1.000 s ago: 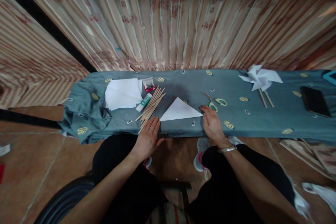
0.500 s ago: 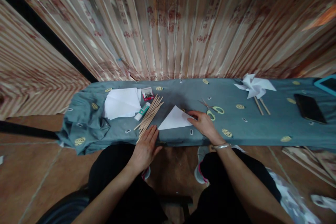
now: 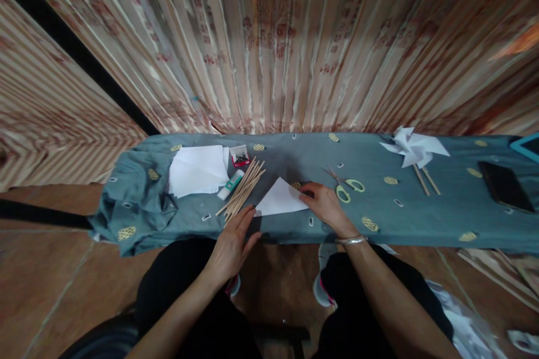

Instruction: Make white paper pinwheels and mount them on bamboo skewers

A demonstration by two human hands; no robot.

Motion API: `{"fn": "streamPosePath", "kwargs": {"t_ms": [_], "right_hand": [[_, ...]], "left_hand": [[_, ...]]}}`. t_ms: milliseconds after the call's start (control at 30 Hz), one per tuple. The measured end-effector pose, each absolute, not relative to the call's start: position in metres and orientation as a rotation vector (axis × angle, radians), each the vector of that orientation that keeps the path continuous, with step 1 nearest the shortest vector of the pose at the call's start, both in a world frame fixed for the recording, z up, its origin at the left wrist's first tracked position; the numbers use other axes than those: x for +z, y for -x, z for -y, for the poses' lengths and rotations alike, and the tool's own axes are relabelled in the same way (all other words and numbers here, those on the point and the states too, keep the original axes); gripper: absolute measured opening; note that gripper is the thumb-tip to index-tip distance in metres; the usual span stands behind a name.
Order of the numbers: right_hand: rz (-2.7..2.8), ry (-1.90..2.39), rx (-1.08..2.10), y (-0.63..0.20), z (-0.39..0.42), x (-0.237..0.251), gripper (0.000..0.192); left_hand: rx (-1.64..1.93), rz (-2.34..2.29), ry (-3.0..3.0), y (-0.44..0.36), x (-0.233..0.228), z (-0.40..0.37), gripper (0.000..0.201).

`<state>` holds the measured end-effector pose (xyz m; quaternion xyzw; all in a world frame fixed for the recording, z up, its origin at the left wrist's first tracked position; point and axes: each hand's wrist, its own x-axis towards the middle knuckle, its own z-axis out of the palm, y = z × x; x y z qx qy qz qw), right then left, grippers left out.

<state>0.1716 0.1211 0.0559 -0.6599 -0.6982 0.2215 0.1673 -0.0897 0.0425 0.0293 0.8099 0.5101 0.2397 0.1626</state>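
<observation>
Head camera looks down on a long worktop (image 3: 421, 219) draped in a grey-blue patterned cloth, set against a striped curtain. A folded white paper triangle (image 3: 280, 199) lies near the front edge, between the two hands. The right hand (image 3: 324, 205) rests flat with its fingers laid on the triangle's right corner, pressing rather than gripping. The left hand (image 3: 231, 244) is spread loose at the front edge, its fingertips just beside the triangle's left corner; whether they touch the paper I cannot tell.

Just left of the triangle lies a bundle of wooden sticks (image 3: 242, 188), with a glue stick (image 3: 230, 184) beside it, then a stack of white paper (image 3: 197, 169) and a small red box (image 3: 240, 156). Yellow-handled scissors (image 3: 347, 186) lie just right of the right hand. Further right sit a finished paper pinwheel (image 3: 413, 148) and a dark phone (image 3: 505, 186).
</observation>
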Motion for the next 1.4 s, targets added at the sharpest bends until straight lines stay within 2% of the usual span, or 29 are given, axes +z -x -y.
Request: {"fn": "streamPosePath", "kwargs": {"t_ms": [200,367,533,700,833,933,1033,1200,1400], "right_hand": [[1.982,1.845,0.623,-0.170,-0.120,0.050,0.018],[1.910,1.663,0.610,-0.160,-0.124,0.044,0.032],[1.839,1.527,0.709,-0.147,-0.130,0.043,0.020],[1.757,1.583,0.723,-0.142,-0.131,0.051,0.031],[1.817,1.537,0.758,-0.138,-0.133,0.057,0.014],[1.786,1.537,0.778,-0.135,-0.133,0.062,0.009],[1.719,1.599,0.812,-0.136,-0.131,0.068,0.010],[1.698,1.573,0.873,-0.147,-0.129,0.075,0.027],[1.786,1.532,0.767,-0.164,-0.122,0.071,0.015]], "left_hand": [[0.673,-1.483,-2.230,0.076,0.024,-0.076,0.058],[0.719,-1.457,-2.159,0.067,0.024,-0.087,0.056],[0.767,-1.451,-2.081,0.067,0.024,-0.083,0.057],[0.826,-1.433,-2.040,0.067,0.020,-0.082,0.057],[0.842,-1.423,-2.001,0.067,0.018,-0.081,0.058],[0.842,-1.435,-1.938,0.067,0.020,-0.081,0.061],[0.858,-1.464,-1.871,0.067,0.024,-0.083,0.062],[0.840,-1.511,-1.786,0.062,0.033,-0.085,0.063],[0.854,-1.463,-1.638,0.057,0.033,-0.089,0.067]]}}
